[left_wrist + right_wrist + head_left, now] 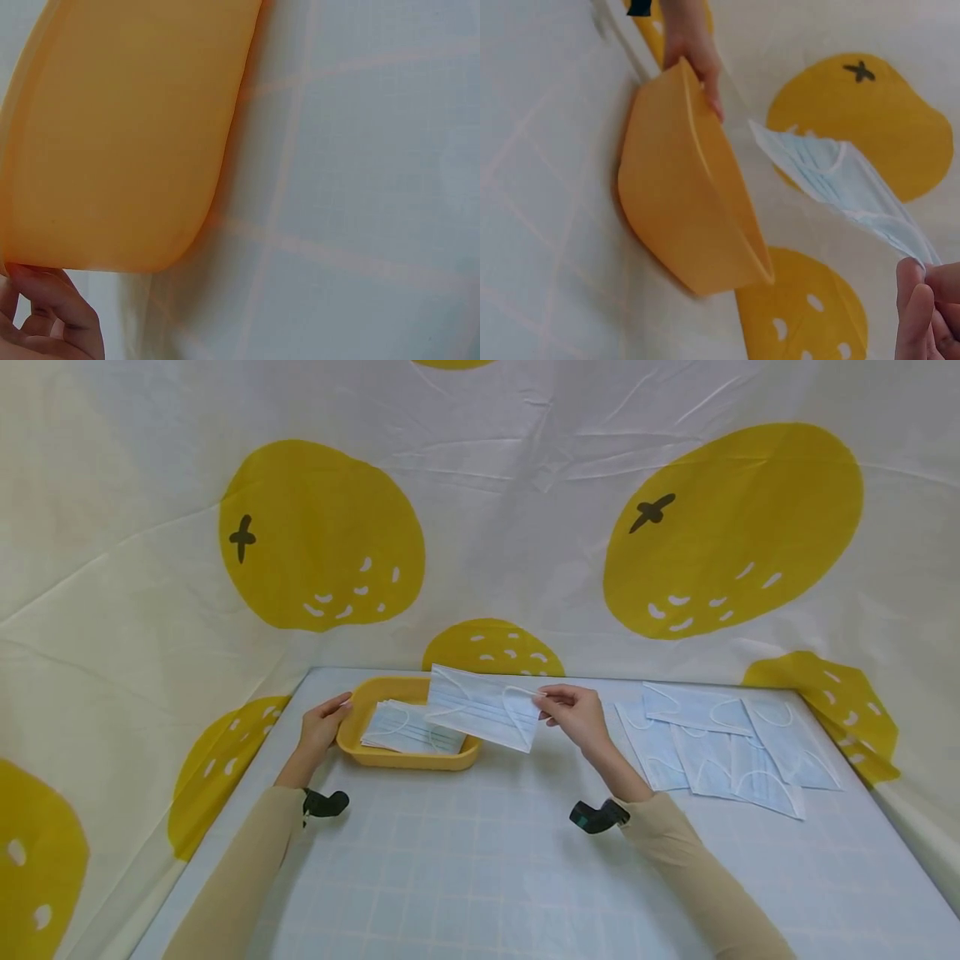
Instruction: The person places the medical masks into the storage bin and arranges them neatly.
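Observation:
A light-blue pleated face mask (483,706) with white ear loops hangs in the air, tilted, over the right side of a yellow plastic bin (408,762). My right hand (576,714) pinches it by its right end between thumb and fingers. In the bin lies a stack of similar masks (401,727). My left hand (318,727) grips the bin's left rim. The left wrist view has the bin's wall (127,142) close up, with curled fingers (60,304) at its edge. From the right wrist, the held mask (840,180) appears nearly edge-on.
Several more face masks (712,747) lie spread and overlapping at the right of the table (465,860), which wears a pale checked cloth. A white curtain (517,527) with yellow fruit prints rises behind the table and along its sides.

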### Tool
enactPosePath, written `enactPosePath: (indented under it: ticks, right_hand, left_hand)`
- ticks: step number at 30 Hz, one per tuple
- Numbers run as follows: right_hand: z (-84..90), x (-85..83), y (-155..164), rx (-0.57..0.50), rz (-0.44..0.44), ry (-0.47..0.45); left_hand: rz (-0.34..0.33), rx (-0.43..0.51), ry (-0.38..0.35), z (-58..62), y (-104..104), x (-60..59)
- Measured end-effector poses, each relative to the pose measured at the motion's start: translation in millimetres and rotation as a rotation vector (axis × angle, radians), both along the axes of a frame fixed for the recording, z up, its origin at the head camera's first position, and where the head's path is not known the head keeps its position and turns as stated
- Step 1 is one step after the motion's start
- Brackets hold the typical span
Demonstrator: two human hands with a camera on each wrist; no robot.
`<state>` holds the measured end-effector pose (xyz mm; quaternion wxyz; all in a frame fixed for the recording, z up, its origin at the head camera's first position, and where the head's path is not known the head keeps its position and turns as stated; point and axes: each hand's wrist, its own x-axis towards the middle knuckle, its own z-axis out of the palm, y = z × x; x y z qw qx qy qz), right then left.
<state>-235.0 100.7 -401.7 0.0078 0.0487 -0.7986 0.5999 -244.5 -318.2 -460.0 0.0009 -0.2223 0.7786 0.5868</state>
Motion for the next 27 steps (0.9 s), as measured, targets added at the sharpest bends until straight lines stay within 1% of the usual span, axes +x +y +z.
enactPosePath:
  ticks: [5, 13, 17, 24, 27]
  right_hand:
    - [1.8, -5.1, -11.8, 0.004, 0.015, 0.008]
    - [0.9, -15.3, -27.9, -0.020, 0.030, -0.071]
    - [0.2, -18.7, -38.1, -0.030, 0.049, -0.089]
    - [-5.6, -23.4, -51.6, -0.041, 0.078, -0.099]
    - [-9.4, -26.6, -57.2, -0.048, 0.076, -0.112]
  left_hand:
    - [0.006, -0.004, 0.007, 0.6, -0.8, 1.1]
    - [0.007, 0.003, 0.005, 0.4, 0.7, 0.8]
    - [0.002, 0.005, 0.006, -0.3, -1.2, 1.3]
    - [0.008, 0.005, 0.004, 1.4, 0.4, 0.7]
    - [0.010, 0.006, 0.016, 0.7, 1.2, -0.1]
